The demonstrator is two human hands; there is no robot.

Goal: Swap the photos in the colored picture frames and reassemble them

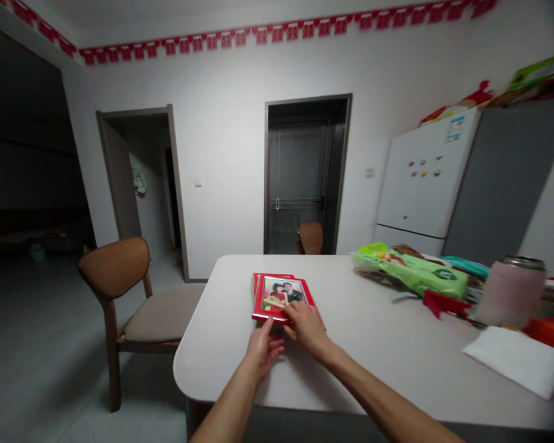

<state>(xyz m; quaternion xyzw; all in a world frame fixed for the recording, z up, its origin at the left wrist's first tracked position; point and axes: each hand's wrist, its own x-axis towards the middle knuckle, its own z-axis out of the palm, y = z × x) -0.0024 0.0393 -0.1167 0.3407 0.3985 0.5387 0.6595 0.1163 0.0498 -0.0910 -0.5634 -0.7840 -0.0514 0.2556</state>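
A red picture frame (284,294) with a picture of a couple lies on top of a small stack of similar red-edged pieces (256,282) on the white table (233,369). My right hand (305,329) grips the frame's near right part, fingers bent over its top and the thumb at the near edge. Just in front of the stack is my left hand (263,351), its thumb tip at the frame's near edge. The other left fingers are apart and loosely curled, with nothing visible in them. What lies lower in the stack is mostly hidden.
A wooden chair (115,271) stands left of the table, another chair (311,238) behind it. On the right lie a green package (410,271), a pinkish jar (512,295), white tissue (517,357) and red items. A white fridge (420,178) stands behind.
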